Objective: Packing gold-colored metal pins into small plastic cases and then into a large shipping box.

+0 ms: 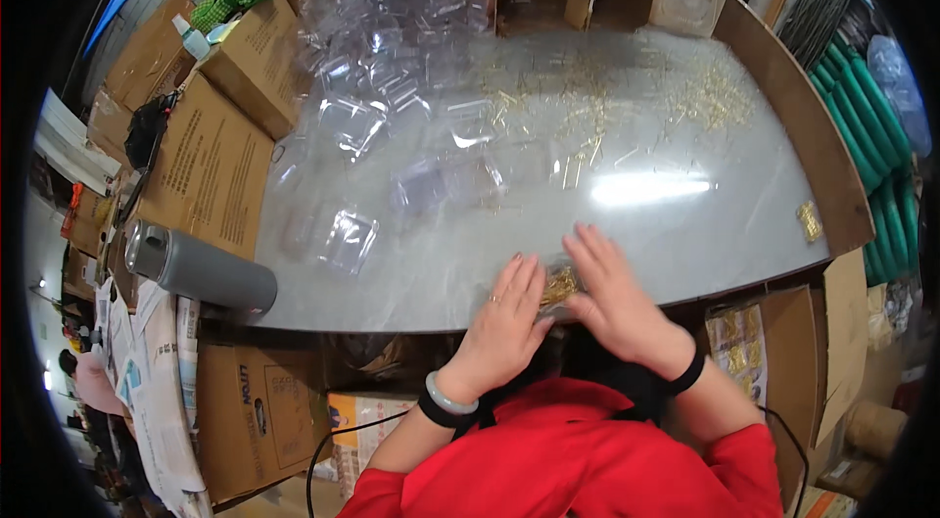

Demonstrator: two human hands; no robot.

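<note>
The right hand [627, 310], fingers spread, and the left hand [501, 330], whose hold I cannot tell, flank a pack of gold pieces [559, 287] at the near edge of the tabletop [436, 268], where a push bodyward could tip it off and spill it.

The person wears a plain bright red top [578, 454] whose sleeves [741, 454] leave the forearms bare. Behind the left hand [506, 327] sit a smooth pale bangle [449, 394] and a black wristband [443, 413], with a thin ring [494, 299] on one finger; behind the right hand [627, 317], another black band [689, 373]
</note>
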